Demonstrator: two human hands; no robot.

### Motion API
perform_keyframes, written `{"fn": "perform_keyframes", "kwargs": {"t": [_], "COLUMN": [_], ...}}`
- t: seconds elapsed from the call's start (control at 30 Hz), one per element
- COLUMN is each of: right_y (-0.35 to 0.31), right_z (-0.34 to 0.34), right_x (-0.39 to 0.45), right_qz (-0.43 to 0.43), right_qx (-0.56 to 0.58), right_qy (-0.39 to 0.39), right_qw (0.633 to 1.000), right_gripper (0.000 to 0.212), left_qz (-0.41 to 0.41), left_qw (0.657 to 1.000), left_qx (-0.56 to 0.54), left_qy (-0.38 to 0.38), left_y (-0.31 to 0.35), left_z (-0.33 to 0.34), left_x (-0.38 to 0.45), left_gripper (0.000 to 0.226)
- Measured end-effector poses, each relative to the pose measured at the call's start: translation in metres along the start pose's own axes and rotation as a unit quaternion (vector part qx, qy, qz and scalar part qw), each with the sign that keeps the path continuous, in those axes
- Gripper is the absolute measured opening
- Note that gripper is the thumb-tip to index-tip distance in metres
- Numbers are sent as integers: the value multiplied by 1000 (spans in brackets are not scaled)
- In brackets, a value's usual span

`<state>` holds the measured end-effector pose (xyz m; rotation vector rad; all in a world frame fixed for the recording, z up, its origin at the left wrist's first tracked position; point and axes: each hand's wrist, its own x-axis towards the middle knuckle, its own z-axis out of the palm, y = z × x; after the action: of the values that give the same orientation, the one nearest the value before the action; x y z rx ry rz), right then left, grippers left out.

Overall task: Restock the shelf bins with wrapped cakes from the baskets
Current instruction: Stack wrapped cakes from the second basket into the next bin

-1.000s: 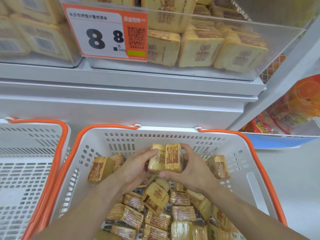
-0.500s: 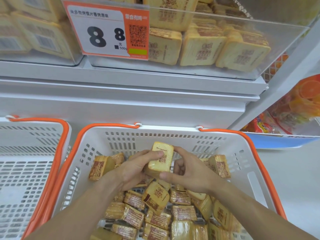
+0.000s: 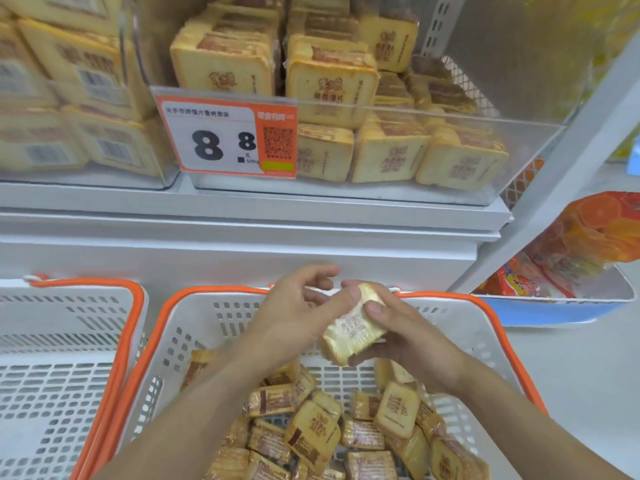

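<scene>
My right hand [image 3: 410,336] grips a small stack of wrapped cakes [image 3: 349,332] from the right, thumb on top and fingers underneath, above the white, orange-rimmed basket [image 3: 197,337]. The thumb of my left hand [image 3: 289,318] lies along the stack's upper left edge, and its fingers are spread loosely above, off the stack. Several more wrapped cakes [image 3: 311,434] lie loose in the basket's bottom. Up on the shelf, the clear bin [image 3: 460,116] holds stacked cakes of the same kind, with room in its upper right.
A second white basket [image 3: 69,344] stands to the left with no cakes visible in it. A price tag [image 3: 225,136] hangs on the bin's front. Another clear bin [image 3: 69,98] of cakes sits at the left. Orange-printed bags [image 3: 588,244] fill a tray at the right.
Both hands have lifted the stack up and to the right, out of the basket's bottom. My left fingers have come off it. The view has tilted up toward the shelf bin.
</scene>
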<state>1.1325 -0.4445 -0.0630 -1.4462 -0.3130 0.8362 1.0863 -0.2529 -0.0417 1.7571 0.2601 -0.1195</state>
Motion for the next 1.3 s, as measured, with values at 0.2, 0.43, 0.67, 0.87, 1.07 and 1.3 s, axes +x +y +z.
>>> {"fn": "perform_keyframes", "kwargs": {"t": [0.2,0.43,0.67,0.87,1.07,1.3], "right_y": [-72,-167,-238,-254,-265,-267], "right_z": [5,2,-23,-40,-47,-45], "right_x": [-23,-36,6,55,70,80], "right_qz": [-193,-418,-376,-227,-144,-56], "right_qx": [-68,-274,-318,-348,-472,-612], "right_qy": [107,198,220,199,208,222], "right_qw": [973,843,842,888,845,757], "right_gripper": [38,41,38,53,57,80], "left_qz": [320,352,325,334,346,353], "left_qw": [897,799,785,773,769,770], "left_qx": [99,362,412,417,392,379], "left_qy": [290,327,329,342,369,372], "left_y": [62,91,92,89,86,84], "left_z": [-5,-11,-11,-10,-6,-3], "left_x": [-17,6,7,12,21,23], "left_gripper": [16,78,81,83,86,85]}}
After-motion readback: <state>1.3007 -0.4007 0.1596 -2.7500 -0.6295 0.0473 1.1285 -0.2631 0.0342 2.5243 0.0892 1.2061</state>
